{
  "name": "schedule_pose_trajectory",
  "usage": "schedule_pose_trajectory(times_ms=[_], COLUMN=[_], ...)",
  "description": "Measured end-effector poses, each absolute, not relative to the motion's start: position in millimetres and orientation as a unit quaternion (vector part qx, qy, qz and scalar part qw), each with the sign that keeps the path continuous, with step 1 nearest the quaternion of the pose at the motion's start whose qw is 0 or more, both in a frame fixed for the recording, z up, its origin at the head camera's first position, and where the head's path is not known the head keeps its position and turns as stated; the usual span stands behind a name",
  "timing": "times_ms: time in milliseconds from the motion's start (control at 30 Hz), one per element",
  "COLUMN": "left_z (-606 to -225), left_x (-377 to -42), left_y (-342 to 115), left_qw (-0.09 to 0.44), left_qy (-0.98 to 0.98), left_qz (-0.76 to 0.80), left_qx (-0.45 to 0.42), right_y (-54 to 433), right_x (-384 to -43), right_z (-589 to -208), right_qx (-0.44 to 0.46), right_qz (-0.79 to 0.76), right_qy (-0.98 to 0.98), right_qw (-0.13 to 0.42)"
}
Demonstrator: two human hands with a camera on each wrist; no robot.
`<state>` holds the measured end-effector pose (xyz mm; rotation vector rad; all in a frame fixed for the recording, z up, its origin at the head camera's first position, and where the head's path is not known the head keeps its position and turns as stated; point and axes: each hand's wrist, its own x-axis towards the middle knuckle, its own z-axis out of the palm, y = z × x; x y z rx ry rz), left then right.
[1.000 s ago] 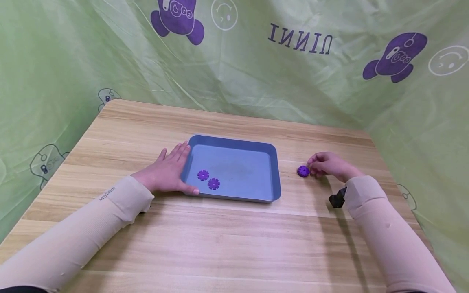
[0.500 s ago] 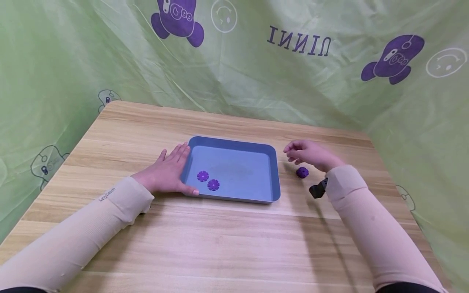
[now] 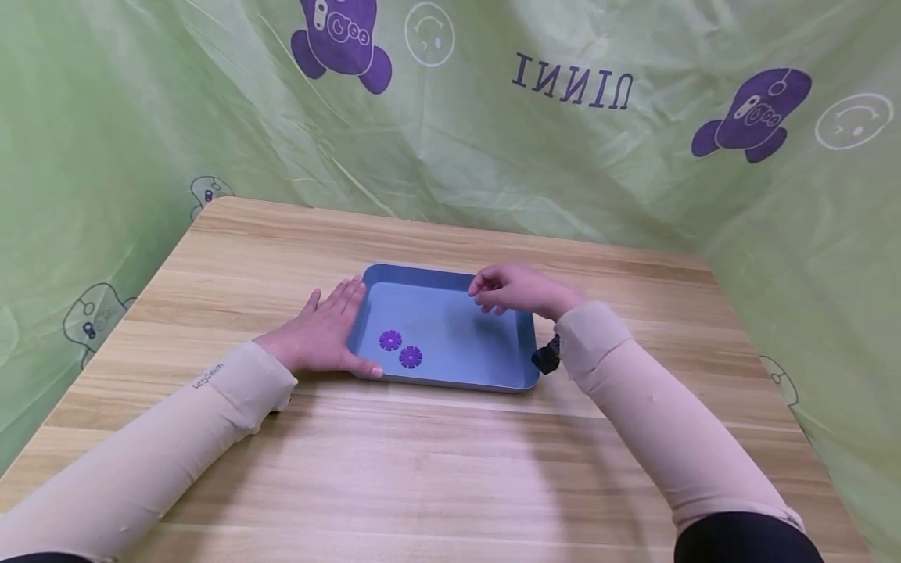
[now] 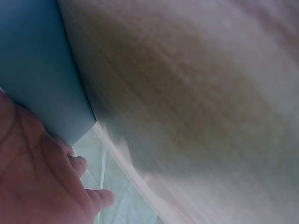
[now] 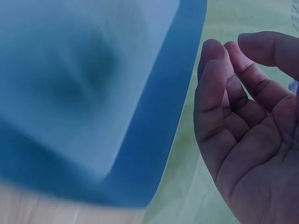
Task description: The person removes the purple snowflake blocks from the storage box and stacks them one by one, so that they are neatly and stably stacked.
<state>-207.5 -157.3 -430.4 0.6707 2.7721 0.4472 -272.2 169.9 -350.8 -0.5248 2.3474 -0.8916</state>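
Observation:
My left hand (image 3: 320, 332) rests with straight, spread fingers along the left wall of the blue tray (image 3: 450, 383), its thumb at the front rim. In the left wrist view its palm (image 4: 37, 172) lies against the tray's outer wall (image 4: 51, 79). Two purple notched plastic discs, a left one (image 3: 390, 340) and a right one (image 3: 411, 357), lie flat in the tray's front left. Above the tray's back right hovers my right hand (image 3: 517, 289). Its fingers bend loosely, and the right wrist view shows nothing between thumb and fingertips (image 5: 212, 51).
A wooden table (image 3: 422, 469) bears the tray. Green printed cloth (image 3: 493, 141) hangs behind and at both sides. A small black device (image 3: 547, 356) hangs under the right wrist. The right sleeve (image 3: 598, 344) covers the spot where a purple piece lay.
The right hand has left the purple piece right of the tray and moved left over the tray. That piece is now out of sight behind the sleeve. The left hand has stayed put.

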Motion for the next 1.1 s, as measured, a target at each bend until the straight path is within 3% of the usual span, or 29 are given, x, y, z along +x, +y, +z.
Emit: schedule_pose_trajectory(times_ms=[600, 1100], left_z=[-433, -433], left_x=[-208, -209], left_y=[-158, -159], left_qw=[0.13, 0.126], left_qy=[0.953, 0.952], left_qz=[0.153, 0.151], left_qx=[0.228, 0.235], right_y=[100, 71], right_x=[-269, -262], right_z=[-371, -387], right_qx=[-0.325, -0.345], right_qz=[-0.184, -0.141], right_qy=[0.872, 0.866], right_qw=[0.316, 0.334])
